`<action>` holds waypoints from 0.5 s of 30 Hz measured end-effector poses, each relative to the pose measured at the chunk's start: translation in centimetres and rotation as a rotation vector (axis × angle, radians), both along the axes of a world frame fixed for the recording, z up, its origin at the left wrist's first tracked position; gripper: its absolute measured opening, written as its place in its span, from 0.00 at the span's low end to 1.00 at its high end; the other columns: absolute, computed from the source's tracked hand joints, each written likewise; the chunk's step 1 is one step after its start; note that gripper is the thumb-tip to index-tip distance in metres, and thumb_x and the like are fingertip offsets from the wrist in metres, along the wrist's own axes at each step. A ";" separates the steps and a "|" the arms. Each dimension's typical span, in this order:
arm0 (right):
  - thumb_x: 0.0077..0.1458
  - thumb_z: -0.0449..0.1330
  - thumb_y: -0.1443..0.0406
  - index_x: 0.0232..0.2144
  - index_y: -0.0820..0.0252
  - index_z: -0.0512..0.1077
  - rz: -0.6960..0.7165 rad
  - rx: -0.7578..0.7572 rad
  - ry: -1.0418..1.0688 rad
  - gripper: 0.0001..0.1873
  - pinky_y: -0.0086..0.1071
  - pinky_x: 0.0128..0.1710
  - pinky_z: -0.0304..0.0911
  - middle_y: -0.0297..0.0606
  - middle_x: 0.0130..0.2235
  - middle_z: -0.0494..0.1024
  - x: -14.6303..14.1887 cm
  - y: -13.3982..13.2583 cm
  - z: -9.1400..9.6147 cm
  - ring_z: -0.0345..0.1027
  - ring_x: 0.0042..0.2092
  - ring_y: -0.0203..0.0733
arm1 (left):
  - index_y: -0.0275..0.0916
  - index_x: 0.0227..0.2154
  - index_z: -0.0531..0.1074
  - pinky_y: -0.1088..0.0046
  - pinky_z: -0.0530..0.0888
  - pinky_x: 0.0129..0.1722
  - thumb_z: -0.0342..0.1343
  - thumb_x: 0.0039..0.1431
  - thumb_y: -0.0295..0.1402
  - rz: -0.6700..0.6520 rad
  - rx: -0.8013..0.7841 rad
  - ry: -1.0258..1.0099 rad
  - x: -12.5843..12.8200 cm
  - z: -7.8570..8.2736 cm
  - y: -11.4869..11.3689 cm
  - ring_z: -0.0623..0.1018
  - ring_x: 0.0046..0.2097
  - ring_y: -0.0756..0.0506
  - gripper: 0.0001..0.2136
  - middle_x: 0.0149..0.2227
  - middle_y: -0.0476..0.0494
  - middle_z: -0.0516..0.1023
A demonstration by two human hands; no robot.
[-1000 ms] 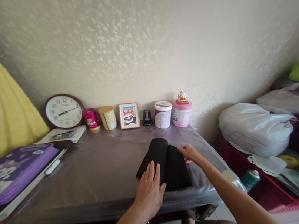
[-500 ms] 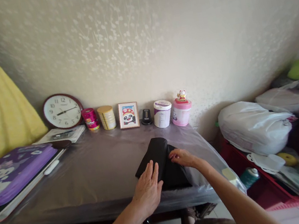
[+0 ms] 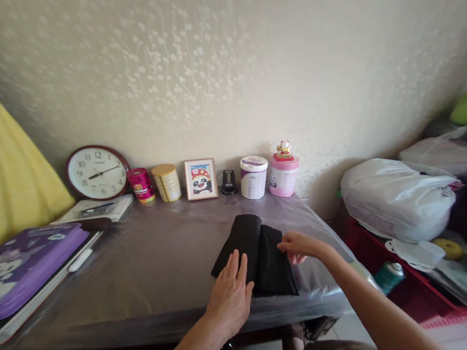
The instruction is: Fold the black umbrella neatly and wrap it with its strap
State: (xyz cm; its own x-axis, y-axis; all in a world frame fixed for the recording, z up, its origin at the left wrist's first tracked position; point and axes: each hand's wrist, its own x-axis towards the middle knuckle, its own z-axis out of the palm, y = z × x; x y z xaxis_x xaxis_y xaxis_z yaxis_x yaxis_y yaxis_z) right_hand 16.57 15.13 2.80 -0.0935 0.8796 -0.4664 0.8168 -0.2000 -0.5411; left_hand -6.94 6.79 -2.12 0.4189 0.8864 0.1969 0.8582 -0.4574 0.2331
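Note:
A folded black cloth lies near the front right of a table covered in clear plastic sheet. My left hand rests flat on the cloth's near left part, fingers stretched out. My right hand is at the cloth's right edge, fingers bent and touching the fabric; whether it pinches the edge is unclear.
Along the wall stand a round clock, a red tin, a yellow tin, a framed panda picture, a white tub and a pink jar. A purple case lies left. White bags pile right.
My right hand moved left over the cloth, then back out to its right edge. The left hand stayed pressed on the cloth.

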 end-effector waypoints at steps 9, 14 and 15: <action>0.52 0.57 0.56 0.24 0.62 0.67 -0.343 -0.002 0.285 0.14 0.27 0.22 0.66 0.32 0.19 0.70 0.5 0.9 -1.5 0.66 0.21 0.33 | 0.33 0.61 0.48 0.59 0.63 0.57 0.42 0.62 0.35 -0.008 0.044 -0.034 -0.1 -0.4 0.0 0.55 0.63 0.39 0.26 0.64 0.31 0.49; 0.51 0.58 0.55 0.29 0.61 0.68 -0.398 0.016 0.368 0.14 0.25 0.22 0.64 0.30 0.18 0.68 -0.3 0.6 -1.6 0.63 0.21 0.31 | 0.32 0.60 0.48 0.59 0.63 0.57 0.42 0.61 0.35 0.002 0.026 -0.025 0.0 -0.3 -0.1 0.55 0.62 0.38 0.25 0.64 0.31 0.49; 0.51 0.58 0.56 0.29 0.61 0.68 -0.392 0.017 0.383 0.14 0.25 0.22 0.64 0.30 0.19 0.68 -0.5 0.5 -1.6 0.63 0.21 0.31 | 0.33 0.60 0.48 0.59 0.63 0.57 0.42 0.61 0.34 0.004 0.031 -0.030 0.0 -0.3 0.0 0.55 0.62 0.38 0.25 0.64 0.31 0.49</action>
